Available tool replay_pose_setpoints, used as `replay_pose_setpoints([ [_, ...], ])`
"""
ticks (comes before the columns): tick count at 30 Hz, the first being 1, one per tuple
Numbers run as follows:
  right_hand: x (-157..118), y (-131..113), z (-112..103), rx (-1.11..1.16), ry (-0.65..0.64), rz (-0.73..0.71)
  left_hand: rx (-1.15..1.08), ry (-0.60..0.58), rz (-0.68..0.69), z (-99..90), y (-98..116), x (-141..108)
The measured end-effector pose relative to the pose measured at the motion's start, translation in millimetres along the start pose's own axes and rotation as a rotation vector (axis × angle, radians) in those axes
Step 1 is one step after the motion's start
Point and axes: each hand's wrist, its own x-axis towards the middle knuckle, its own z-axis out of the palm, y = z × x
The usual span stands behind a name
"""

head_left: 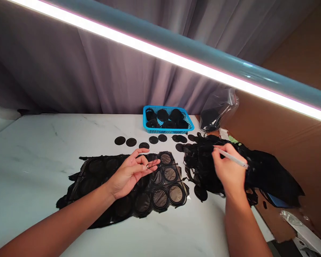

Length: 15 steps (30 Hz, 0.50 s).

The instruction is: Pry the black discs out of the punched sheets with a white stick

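A black molded rubber sheet (128, 207) with rows of round ring shapes lies on the white table. Above its right part is my left hand (133, 169), thumb and fingers pinching a thin black loop (151, 165). My right hand (230, 164) grips a slim, pale, pen-like tool (232, 158); its tip points left and is too small to make out. That hand is over a tangled heap of black rubber scraps (200, 167) on the right. Thin black discs (131, 142) lie scattered behind the sheet.
A blue plastic basket (168, 129) holding black rings and discs stands at the back. Beside it sits a clear plastic bag (219, 110) with dark contents. A bright tube light (160, 55) crosses overhead, before a grey curtain (117, 71). Brown cardboard (289, 135) borders the right side.
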Motion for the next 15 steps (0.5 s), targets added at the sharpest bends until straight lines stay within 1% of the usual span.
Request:
replay_pose_setpoints([
  [2, 5, 24, -6, -0.117, -0.026, 0.062, -0.009, -0.035, -0.007, 0.3, 6, 1],
  [3, 7, 33, -8, -0.171, -0.045, 0.057, 0.002, -0.049, -0.004, 0.7, 8, 2],
  [4, 7, 41, -10, -0.212, -0.055, 0.031, 0.020, -0.061, 0.003, 1.1, 10, 2],
  [6, 7, 49, -13, -0.245, -0.026, -0.039, 0.058, -0.089, 0.011, 1.7, 13, 4],
  [9, 8, 46, -17, -0.204, 0.076, -0.071, 0.146, -0.110, 0.041, 0.8, 18, 14],
  [11, 9, 39, -20, -0.141, 0.126, -0.060, 0.304, -0.082, 0.120, -0.9, 25, 30],
  [14, 10, 30, -22, -0.038, 0.154, -0.053, 0.681, -0.020, 0.330, -2.6, 43, 70],
  [15, 10, 27, -22, -0.007, 0.153, -0.054, 0.737, -0.009, 0.372, -2.3, 50, 87],
])
